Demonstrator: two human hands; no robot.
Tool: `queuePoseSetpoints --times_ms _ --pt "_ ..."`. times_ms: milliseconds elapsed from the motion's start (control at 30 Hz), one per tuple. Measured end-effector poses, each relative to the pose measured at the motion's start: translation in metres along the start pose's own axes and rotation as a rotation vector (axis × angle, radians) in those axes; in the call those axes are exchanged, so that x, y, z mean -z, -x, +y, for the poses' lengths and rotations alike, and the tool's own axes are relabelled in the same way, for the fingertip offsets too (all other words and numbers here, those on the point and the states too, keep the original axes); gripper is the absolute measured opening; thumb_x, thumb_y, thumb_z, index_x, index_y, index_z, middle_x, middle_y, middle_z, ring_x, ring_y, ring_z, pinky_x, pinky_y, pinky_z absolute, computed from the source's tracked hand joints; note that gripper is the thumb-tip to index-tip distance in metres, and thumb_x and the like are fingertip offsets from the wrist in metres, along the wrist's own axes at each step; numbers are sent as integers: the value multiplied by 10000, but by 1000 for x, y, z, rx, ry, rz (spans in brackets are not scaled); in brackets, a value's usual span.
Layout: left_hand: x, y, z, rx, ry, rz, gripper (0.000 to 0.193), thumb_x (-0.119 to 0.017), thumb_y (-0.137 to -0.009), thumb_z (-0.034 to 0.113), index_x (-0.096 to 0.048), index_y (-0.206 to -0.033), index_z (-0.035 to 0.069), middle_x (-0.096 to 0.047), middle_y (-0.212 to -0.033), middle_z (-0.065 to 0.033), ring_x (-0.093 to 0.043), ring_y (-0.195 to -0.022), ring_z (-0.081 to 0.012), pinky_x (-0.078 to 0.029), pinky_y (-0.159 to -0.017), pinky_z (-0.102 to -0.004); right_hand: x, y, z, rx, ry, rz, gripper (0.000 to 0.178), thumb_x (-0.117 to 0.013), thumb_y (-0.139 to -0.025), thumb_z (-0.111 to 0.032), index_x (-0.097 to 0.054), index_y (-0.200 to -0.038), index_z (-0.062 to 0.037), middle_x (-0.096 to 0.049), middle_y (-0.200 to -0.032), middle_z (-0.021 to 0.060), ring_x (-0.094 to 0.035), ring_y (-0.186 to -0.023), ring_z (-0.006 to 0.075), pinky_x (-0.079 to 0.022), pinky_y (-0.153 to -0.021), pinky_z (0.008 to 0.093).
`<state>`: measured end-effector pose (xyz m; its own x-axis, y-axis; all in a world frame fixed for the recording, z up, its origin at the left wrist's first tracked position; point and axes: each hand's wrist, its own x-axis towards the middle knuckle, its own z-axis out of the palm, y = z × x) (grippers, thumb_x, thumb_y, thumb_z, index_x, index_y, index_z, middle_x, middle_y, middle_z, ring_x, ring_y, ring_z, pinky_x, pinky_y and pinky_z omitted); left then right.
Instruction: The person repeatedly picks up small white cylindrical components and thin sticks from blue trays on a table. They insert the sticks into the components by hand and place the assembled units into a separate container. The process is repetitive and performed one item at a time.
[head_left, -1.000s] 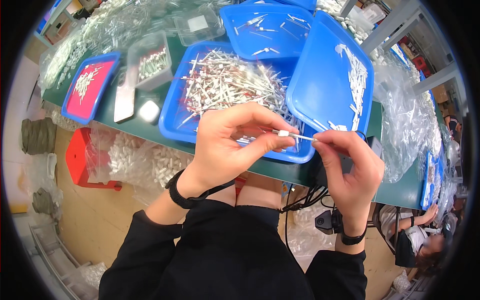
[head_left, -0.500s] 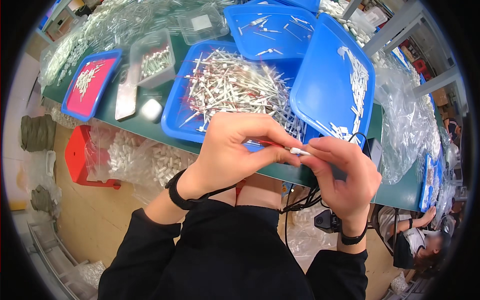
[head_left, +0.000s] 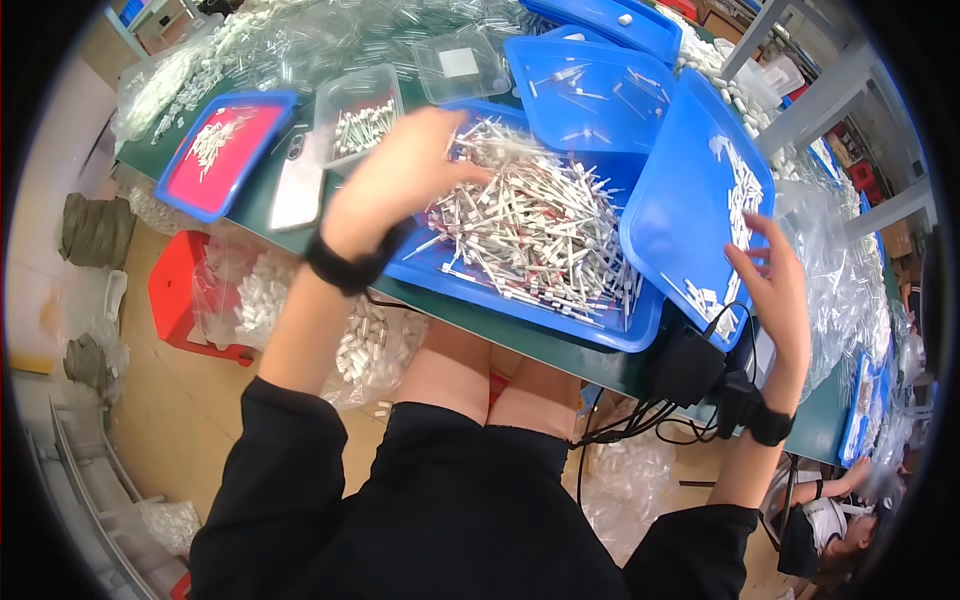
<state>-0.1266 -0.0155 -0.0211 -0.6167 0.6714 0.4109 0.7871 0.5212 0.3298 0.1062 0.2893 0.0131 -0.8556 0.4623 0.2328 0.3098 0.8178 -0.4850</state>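
Note:
My left hand [head_left: 405,170], blurred by motion, reaches over the left side of a blue tray [head_left: 440,275] heaped with thin white stick-like pieces [head_left: 540,220], some with red strands. Its thumb stands apart from the fingers, and I see nothing held. At the right, my right hand [head_left: 778,285] is over the edge of a tilted blue tray [head_left: 660,200], fingers apart. The fingertips are close to small white tubular pieces [head_left: 742,190] lying along that tray's right side; whether they touch is unclear.
Left of the heap are a clear box [head_left: 385,85] of sticks, a phone [head_left: 297,190] and a blue-rimmed tray [head_left: 205,205] with a red bottom. A shallow blue tray [head_left: 590,115] lies behind. Black cables [head_left: 640,420] hang near my right wrist. A co-worker [head_left: 830,520] sits far right.
My hands have parted from the small white piece with red strands they held together. The left has moved over the heap, the right outward to the tilted tray. The view has shifted.

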Motion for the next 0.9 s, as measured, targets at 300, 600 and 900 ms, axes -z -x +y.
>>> queuePoseSetpoints --times_ms 300,600,900 --pt "-14 -48 -151 546 -333 -240 425 -792 -611 230 -662 -912 -41 -653 -946 -232 -631 -931 -346 -512 -810 -379 -28 -18 104 -186 192 -293 230 -686 -683 -121 -613 -854 14 -634 -717 144 -636 -694 256 -491 -651 340" --pt "-13 -45 -148 856 41 -172 214 -745 -629 113 -664 -744 -48 -654 -646 -115 -628 -526 -155 -519 -508 -265 -34 -19 90 -168 106 -149 147 -628 -680 -62 -633 -823 -25 -645 -702 125 -645 -690 233 -494 -642 333" --pt "-20 -49 -152 752 -175 -114 179 -718 -616 121 -651 -691 -27 -632 -622 -105 -600 -506 -154 -489 -461 -291 -8 -18 92 -113 -17 40 235 -636 -700 -94 -641 -909 14 -656 -743 108 -638 -700 181 -487 -654 296"
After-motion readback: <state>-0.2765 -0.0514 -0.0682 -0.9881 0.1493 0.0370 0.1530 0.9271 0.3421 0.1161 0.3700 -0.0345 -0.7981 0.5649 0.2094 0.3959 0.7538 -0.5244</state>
